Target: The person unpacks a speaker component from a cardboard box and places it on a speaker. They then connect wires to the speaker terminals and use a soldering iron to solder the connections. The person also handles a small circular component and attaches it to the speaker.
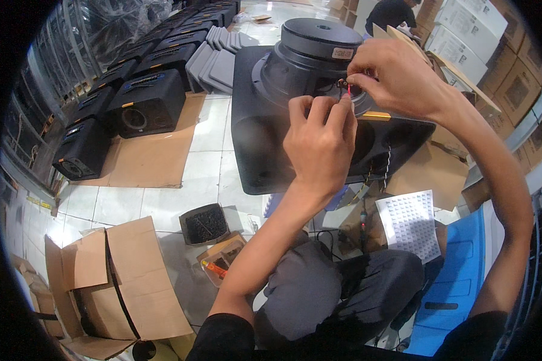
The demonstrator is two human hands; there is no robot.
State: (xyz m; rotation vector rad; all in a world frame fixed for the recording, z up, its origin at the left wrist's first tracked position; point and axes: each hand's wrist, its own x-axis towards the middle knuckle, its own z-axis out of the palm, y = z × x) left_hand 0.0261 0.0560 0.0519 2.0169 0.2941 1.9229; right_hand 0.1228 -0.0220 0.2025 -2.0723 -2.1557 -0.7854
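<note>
Fingers of my left hand (320,141) and right hand (397,75) pinch shut on a red wire (349,89) at the speaker (307,51); black boxes (144,102) left; open carton (111,283) near my knee.

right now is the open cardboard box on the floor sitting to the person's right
No, the open cardboard box lies on the tiled floor at the person's left, while the left hand and right hand work at the speaker driver.

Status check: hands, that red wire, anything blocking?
Left hand pinching red wire. Right hand at speaker driver terminal. Nothing in the way.
</note>
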